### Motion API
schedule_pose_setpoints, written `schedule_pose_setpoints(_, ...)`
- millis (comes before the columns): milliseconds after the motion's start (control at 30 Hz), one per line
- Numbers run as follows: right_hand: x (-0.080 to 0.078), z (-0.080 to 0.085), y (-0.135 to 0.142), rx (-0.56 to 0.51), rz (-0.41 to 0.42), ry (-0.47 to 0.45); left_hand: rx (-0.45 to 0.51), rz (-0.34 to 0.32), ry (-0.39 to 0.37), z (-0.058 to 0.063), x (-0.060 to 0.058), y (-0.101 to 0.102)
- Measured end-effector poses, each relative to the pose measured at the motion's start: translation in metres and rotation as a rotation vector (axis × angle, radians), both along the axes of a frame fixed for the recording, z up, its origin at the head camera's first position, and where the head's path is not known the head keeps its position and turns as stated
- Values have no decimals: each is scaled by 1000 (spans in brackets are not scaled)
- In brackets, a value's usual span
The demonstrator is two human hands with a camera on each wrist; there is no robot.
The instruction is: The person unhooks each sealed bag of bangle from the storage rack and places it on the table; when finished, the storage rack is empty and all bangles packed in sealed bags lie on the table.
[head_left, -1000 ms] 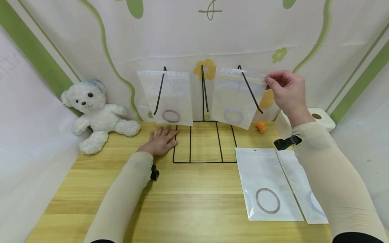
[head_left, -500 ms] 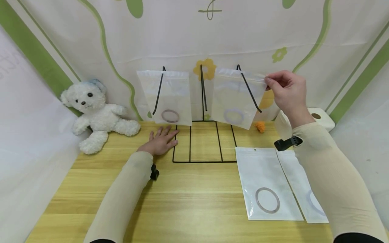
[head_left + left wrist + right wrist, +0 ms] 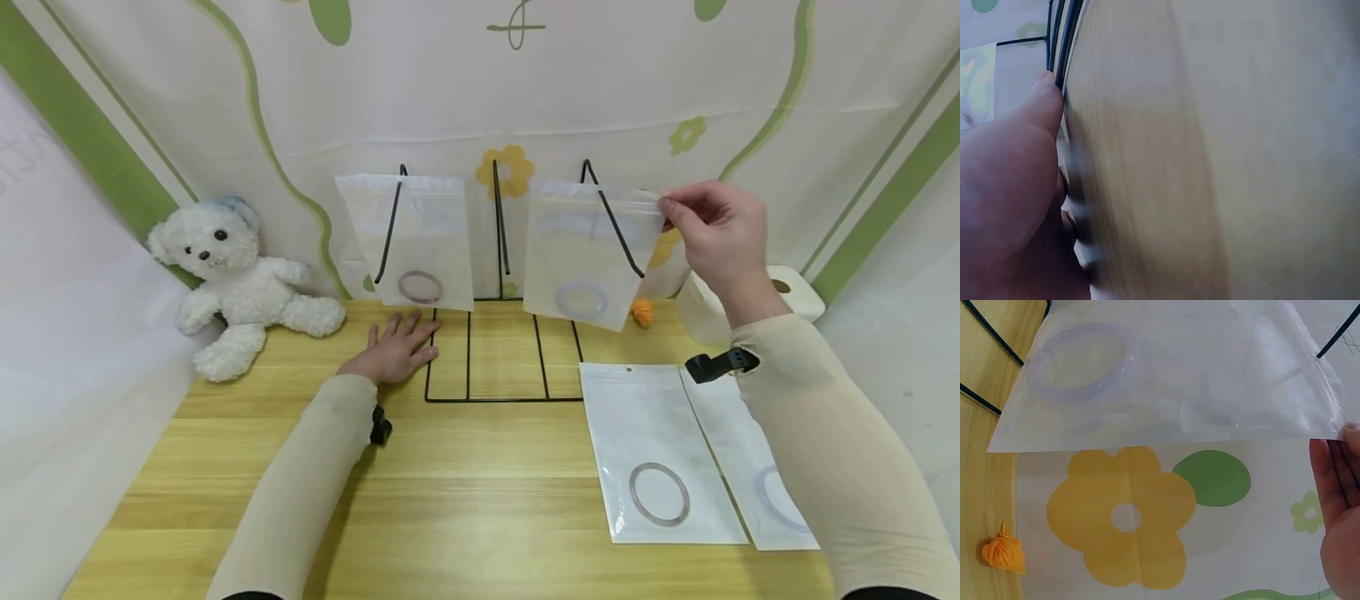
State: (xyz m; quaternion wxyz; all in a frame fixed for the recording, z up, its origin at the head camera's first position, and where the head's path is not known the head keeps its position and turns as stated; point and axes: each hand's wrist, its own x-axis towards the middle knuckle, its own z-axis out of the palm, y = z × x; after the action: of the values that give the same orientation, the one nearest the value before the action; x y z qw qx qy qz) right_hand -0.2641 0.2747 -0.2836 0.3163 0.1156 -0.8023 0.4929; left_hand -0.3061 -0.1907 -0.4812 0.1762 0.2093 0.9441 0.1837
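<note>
My right hand (image 3: 720, 233) pinches the upper right corner of a translucent zip bag (image 3: 558, 250) holding a pale purple bangle (image 3: 582, 299). This bag hangs on the right prong (image 3: 621, 237) of a black wire rack (image 3: 502, 401). In the right wrist view, thumb and fingers meet at the bag's corner, partly cut off by the frame edge. My left hand (image 3: 390, 354) lies flat with spread fingers on the table, fingertips at the rack's left base wire. A second zip bag (image 3: 431, 225) with a brownish-pink bangle (image 3: 420, 287) hangs on the left prong.
Two more bags lie on the table (image 3: 480, 500) at right: one bag (image 3: 637, 417) with a brownish bangle (image 3: 659, 494), another (image 3: 720, 408) partly under my right forearm. A white teddy bear (image 3: 247, 283) sits left. An orange tassel (image 3: 642, 313) and white box (image 3: 798, 296) stand behind.
My right hand has shifted slightly right and down, still pinching the bag's corner. The bag has slid a little lower and right. The left hand stays in place.
</note>
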Motion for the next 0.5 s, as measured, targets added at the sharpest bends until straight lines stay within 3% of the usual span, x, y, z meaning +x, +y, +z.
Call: schedule_pose_setpoints(500, 17, -3, 5, -15, 26, 38, 15, -28, 6, 15, 11, 2)
